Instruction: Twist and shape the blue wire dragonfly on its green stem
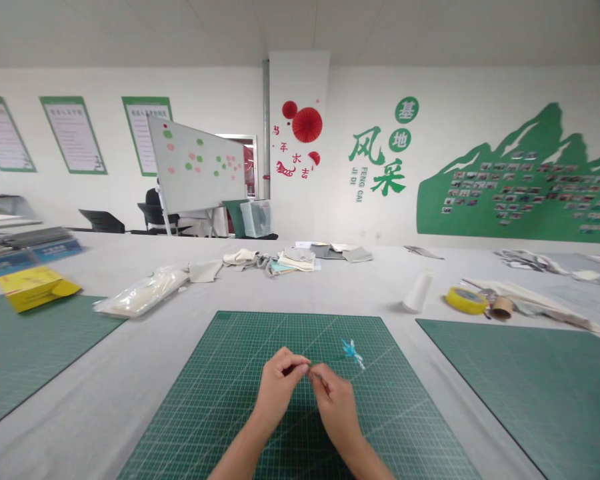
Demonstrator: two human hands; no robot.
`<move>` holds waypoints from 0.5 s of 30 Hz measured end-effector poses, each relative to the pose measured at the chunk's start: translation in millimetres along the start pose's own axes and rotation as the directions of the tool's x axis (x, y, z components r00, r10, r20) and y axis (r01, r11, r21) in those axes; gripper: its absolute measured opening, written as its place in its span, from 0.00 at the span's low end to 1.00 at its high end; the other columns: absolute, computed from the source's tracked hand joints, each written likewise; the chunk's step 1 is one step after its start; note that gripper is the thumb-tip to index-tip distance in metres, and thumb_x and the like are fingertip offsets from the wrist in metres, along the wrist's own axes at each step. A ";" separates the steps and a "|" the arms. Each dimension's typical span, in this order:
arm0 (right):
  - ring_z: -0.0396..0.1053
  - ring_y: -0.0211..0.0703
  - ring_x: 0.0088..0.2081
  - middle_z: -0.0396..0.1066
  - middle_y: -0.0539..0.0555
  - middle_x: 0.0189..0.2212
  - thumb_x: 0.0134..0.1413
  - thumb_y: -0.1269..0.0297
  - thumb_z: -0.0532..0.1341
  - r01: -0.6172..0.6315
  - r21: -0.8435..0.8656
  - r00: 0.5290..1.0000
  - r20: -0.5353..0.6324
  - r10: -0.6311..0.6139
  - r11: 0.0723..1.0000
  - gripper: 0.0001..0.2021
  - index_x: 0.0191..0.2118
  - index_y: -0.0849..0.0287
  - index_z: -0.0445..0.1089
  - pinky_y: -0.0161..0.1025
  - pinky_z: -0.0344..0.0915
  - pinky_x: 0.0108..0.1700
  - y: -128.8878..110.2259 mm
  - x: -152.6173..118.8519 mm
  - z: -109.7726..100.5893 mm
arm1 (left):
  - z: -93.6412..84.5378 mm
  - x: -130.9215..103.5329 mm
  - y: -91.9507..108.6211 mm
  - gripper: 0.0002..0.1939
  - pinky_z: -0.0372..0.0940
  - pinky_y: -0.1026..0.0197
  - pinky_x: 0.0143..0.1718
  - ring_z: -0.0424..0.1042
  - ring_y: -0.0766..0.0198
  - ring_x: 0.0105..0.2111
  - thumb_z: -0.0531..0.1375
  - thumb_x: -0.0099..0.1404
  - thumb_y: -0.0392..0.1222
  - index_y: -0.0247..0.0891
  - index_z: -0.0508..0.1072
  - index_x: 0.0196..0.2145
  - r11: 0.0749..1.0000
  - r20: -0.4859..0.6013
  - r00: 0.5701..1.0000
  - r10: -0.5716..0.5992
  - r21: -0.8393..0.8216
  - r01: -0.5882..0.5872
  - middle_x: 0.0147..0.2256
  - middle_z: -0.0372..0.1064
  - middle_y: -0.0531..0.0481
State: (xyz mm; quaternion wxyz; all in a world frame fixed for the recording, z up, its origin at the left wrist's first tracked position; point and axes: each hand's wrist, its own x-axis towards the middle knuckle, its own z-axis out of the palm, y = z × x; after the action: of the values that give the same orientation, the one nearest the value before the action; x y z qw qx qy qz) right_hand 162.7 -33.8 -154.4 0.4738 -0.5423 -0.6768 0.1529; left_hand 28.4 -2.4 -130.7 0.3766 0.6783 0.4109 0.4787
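Note:
My left hand (pixel 279 383) and my right hand (pixel 336 400) meet over the middle of a green cutting mat (pixel 220 353). The fingertips of both are pinched together, almost touching. Between them is a thin green stem (pixel 325 361), mostly hidden by the fingers and hard to see against the mat. It appears to run right towards a small blue and white flower-like piece (pixel 351 353), whose narrow petals or strips spread out. Whether the two are joined is not clear.
Cutting mats lie left (pixel 45 347) and right (pixel 525 387). Beyond are a yellow box (pixel 37 288), a clear plastic packet (pixel 143 291), fabric pieces (pixel 295 259), a white cone (pixel 419 291), a yellow tape roll (pixel 466 300) and a brown cardboard core (pixel 502 307). A whiteboard (pixel 195 163) stands behind.

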 end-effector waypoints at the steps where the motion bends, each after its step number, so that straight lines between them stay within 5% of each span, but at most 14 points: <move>1: 0.62 0.36 0.24 0.65 0.48 0.21 0.60 0.64 0.49 0.007 -0.010 1.000 -0.002 -0.007 1.000 0.13 0.29 0.59 0.68 0.31 0.54 0.28 0.4 -0.7 0.2 | 0.2 -0.3 -0.2 0.08 0.60 0.64 0.32 0.65 0.65 0.29 0.57 0.58 0.40 0.39 0.77 0.30 1.000 -0.006 1.000 -0.001 0.004 0.001 0.27 0.65 0.51; 7: 0.67 0.37 0.30 0.70 0.51 0.27 0.60 0.66 0.48 0.068 -0.096 0.997 -0.029 -0.071 0.993 0.14 0.32 0.58 0.70 0.31 0.58 0.35 -4.1 2.7 -4.1 | 1.8 4.1 10.4 0.08 0.60 0.63 0.32 0.66 0.65 0.29 0.57 0.59 0.41 0.39 0.76 0.31 0.998 -0.066 0.998 0.016 0.063 -0.012 0.28 0.66 0.51; 15: 0.68 0.38 0.32 0.70 0.52 0.28 0.60 0.67 0.48 0.149 -0.202 0.982 -0.082 -0.168 0.968 0.13 0.32 0.57 0.69 0.32 0.59 0.37 -44.3 39.7 -48.6 | -8.7 36.8 68.7 0.08 0.61 0.63 0.34 0.68 0.65 0.32 0.56 0.59 0.37 0.39 0.75 0.32 0.975 -0.069 0.985 0.158 0.170 -0.145 0.30 0.69 0.52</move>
State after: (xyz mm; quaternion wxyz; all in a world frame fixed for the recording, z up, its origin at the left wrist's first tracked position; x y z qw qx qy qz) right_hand 177.3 -30.0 -79.1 0.4619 -0.5372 -0.7054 0.0204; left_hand 41.0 6.5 -53.9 0.2644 0.7162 0.4113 0.4980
